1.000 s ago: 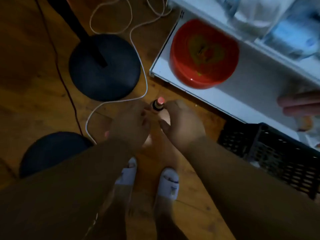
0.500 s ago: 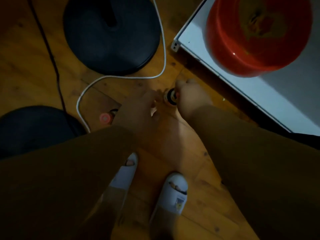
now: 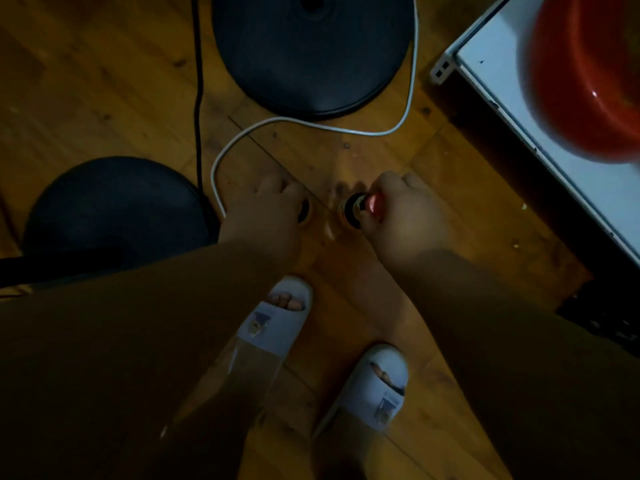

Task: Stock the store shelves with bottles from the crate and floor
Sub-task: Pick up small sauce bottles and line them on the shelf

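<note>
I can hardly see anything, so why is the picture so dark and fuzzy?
Head view: dim light, both sleeves in deep shadow; the red plastic bowl on the white metal shelf is motion-blurred; a small glare spot glints on the red bottle cap that the right hand grips.

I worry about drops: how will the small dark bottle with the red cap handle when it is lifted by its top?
The small dark bottle with the red cap looks narrow and upright, so probably tippy if nudged. The right hand grips only its cap end, so it may swing or slip. It looks small, so likely light.
</note>
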A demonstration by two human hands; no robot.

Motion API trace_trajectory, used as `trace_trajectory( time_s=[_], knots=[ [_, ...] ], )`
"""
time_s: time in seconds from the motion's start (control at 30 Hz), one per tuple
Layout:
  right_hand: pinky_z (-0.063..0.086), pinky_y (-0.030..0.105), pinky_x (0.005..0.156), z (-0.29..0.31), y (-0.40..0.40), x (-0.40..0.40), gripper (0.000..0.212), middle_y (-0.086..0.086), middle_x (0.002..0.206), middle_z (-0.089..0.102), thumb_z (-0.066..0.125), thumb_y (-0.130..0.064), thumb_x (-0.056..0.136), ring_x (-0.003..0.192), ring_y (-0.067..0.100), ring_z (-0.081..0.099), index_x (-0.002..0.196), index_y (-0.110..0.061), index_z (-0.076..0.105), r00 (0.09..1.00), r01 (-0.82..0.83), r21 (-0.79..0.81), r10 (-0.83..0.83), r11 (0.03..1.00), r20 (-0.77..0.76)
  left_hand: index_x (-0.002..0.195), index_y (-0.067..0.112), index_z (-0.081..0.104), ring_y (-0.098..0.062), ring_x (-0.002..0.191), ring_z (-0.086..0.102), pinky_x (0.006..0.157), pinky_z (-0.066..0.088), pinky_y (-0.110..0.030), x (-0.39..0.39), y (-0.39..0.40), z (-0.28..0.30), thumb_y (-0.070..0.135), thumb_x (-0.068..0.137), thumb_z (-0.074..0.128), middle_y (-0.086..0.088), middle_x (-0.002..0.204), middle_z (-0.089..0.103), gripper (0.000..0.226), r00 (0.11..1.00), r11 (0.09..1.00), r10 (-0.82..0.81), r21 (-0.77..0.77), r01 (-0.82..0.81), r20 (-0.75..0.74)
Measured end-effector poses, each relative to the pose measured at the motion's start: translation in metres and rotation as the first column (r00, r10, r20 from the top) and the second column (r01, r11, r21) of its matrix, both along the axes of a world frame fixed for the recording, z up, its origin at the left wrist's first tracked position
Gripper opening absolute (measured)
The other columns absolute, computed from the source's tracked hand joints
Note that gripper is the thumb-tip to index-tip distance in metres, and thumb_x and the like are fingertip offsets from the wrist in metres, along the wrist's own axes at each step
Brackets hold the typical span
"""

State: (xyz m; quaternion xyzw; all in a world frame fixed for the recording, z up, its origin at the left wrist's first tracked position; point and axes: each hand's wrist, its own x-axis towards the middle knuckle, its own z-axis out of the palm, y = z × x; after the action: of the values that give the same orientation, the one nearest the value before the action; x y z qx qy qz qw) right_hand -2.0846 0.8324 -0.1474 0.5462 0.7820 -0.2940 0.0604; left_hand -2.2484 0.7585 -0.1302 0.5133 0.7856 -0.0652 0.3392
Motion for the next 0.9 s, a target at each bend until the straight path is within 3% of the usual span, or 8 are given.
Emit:
trace_trajectory(
  time_s=[0.1, 0.17, 0.33, 0.5, 0.63, 0.77, 0.9],
  knots=[
    [0.038, 0.027, 0.077, -0.018, -0.002, 0.006, 0.039, 0.004, 0.117, 0.058, 0.076, -0.026, 0.079, 0.101, 0.023, 0.057, 0.114, -0.025, 0.059, 0.960, 0.211, -0.215, -0.243, 0.954, -0.137, 0.136, 0.017, 0.046, -0.032, 0.123, 0.047, 0.094, 0.044, -0.038, -0.007, 0.003, -0.013, 0.007, 0.089, 0.056, -0.011, 0.141, 0.043, 0.049, 0.984, 0.987, 0.104, 0.105, -0.120, 0.145],
    [0.037, 0.026, 0.077, -0.021, 0.001, 0.004, 0.033, 0.002, 0.114, 0.062, 0.074, -0.026, 0.082, 0.101, 0.021, 0.057, 0.111, -0.026, 0.060, 0.944, 0.240, -0.279, -0.291, 0.930, -0.157, 0.133, 0.015, 0.051, -0.028, 0.122, 0.050, 0.098, 0.044, -0.036, -0.011, 0.009, -0.014, 0.012, 0.089, 0.062, -0.011, 0.135, 0.051, 0.045, 0.949, 0.962, 0.221, 0.108, -0.250, 0.226],
    [0.039, 0.027, 0.075, 0.039, -0.001, 0.005, 0.019, -0.008, 0.090, 0.059, 0.072, -0.026, 0.085, 0.087, 0.015, 0.054, 0.097, -0.029, 0.057, 0.903, 0.286, -0.261, -0.350, 0.922, -0.247, 0.115, 0.012, 0.062, -0.022, 0.098, 0.057, 0.078, 0.041, -0.029, -0.003, 0.013, 0.034, 0.021, 0.087, 0.068, -0.007, 0.112, 0.063, 0.030, 0.953, 0.953, 0.243, 0.136, -0.269, 0.181],
    [0.040, 0.025, 0.076, 0.187, 0.006, 0.037, 0.029, -0.008, 0.091, 0.057, 0.075, -0.031, 0.083, 0.086, 0.011, 0.052, 0.108, -0.022, 0.062, 0.864, 0.364, -0.208, -0.413, 0.908, -0.287, 0.109, 0.004, 0.065, -0.021, 0.090, 0.055, 0.073, 0.040, -0.025, 0.019, 0.028, 0.179, 0.022, 0.088, 0.067, -0.010, 0.100, 0.063, 0.028, 0.983, 0.971, 0.089, 0.207, -0.122, 0.161],
    [0.040, 0.025, 0.072, 0.339, 0.004, 0.081, 0.019, -0.017, 0.080, 0.059, 0.075, -0.036, 0.081, 0.084, 0.010, 0.058, 0.084, -0.038, 0.057, 0.825, 0.422, -0.170, -0.455, 0.891, -0.334, 0.104, 0.008, 0.065, -0.009, 0.077, 0.051, 0.068, 0.041, -0.014, 0.050, 0.033, 0.329, 0.020, 0.084, 0.072, -0.005, 0.098, 0.063, 0.025, 0.953, 0.928, 0.114, 0.312, -0.202, 0.280],
    [0.042, 0.022, 0.073, 0.496, -0.006, 0.130, 0.016, -0.016, 0.086, 0.062, 0.074, -0.041, 0.082, 0.085, 0.008, 0.058, 0.089, -0.034, 0.062, 0.752, 0.514, -0.045, -0.475, 0.857, -0.457, 0.112, 0.026, 0.059, -0.010, 0.093, 0.054, 0.081, 0.046, -0.028, 0.091, 0.038, 0.486, 0.026, 0.083, 0.074, 0.011, 0.102, 0.059, 0.032, 0.935, 0.864, 0.058, 0.452, -0.223, 0.349],
    [0.044, 0.024, 0.069, 0.621, -0.019, 0.172, 0.016, -0.014, 0.081, 0.063, 0.071, -0.041, 0.084, 0.079, -0.001, 0.058, 0.084, -0.032, 0.058, 0.653, 0.615, 0.075, -0.454, 0.785, -0.605, 0.107, 0.035, 0.064, -0.005, 0.096, 0.060, 0.088, 0.050, -0.028, 0.134, 0.041, 0.604, 0.028, 0.082, 0.075, 0.017, 0.100, 0.062, 0.028, 0.893, 0.765, -0.030, 0.585, -0.269, 0.450]
  ],
)
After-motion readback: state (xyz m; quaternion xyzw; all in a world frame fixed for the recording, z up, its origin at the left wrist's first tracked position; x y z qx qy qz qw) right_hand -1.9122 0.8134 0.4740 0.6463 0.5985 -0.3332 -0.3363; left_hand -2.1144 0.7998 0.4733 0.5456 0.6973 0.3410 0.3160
